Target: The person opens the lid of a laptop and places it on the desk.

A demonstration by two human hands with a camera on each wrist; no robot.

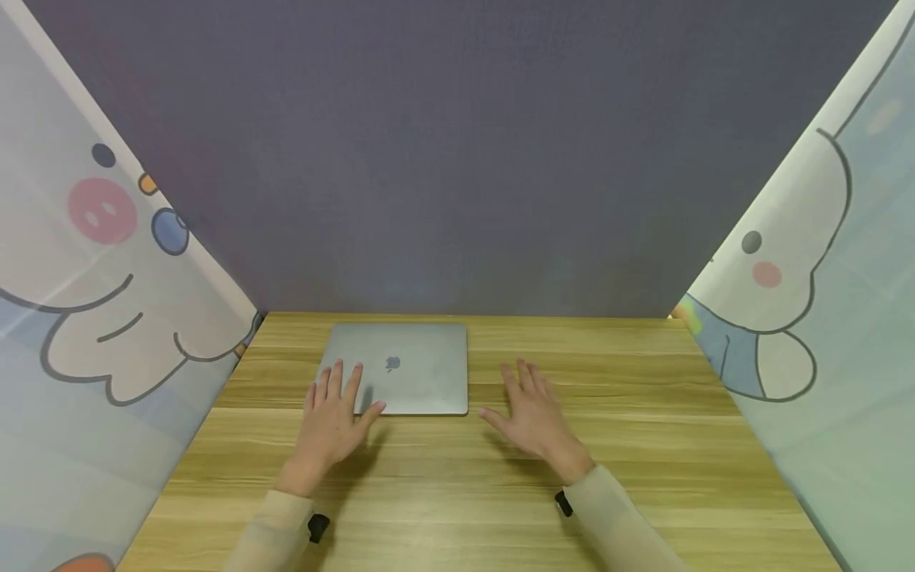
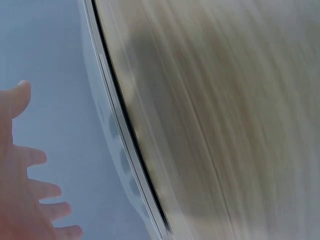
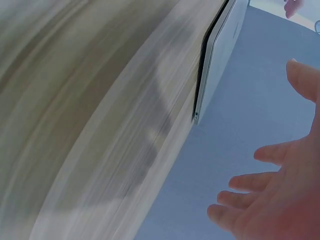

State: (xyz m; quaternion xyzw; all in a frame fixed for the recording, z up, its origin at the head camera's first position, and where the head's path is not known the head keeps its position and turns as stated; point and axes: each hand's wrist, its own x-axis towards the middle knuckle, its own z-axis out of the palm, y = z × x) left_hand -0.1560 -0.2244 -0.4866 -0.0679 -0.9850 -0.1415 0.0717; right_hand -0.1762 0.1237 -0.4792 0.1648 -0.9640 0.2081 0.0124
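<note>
A closed silver laptop (image 1: 429, 373) with a dark apple logo lies flat on the wooden table, near its back edge. My left hand (image 1: 330, 427) has its fingers spread and overlaps the laptop's front left corner in the head view. In the left wrist view the same fingers (image 2: 44, 190) hover above the table, apart from the laptop's edge (image 2: 125, 120). To the right of the laptop, my right hand (image 1: 532, 417) is held over the table, fingers spread and holding nothing. The right wrist view shows its fingers (image 3: 252, 181) away from the laptop's side (image 3: 212, 65).
The wood-grain table (image 1: 443, 492) ends at a dark grey panel (image 1: 465, 159) at the back. Cartoon-printed curtains hang on the left (image 1: 43, 445) and right (image 1: 865, 334). A black band (image 1: 318, 527) sits at the left wrist, another (image 1: 563, 504) at the right.
</note>
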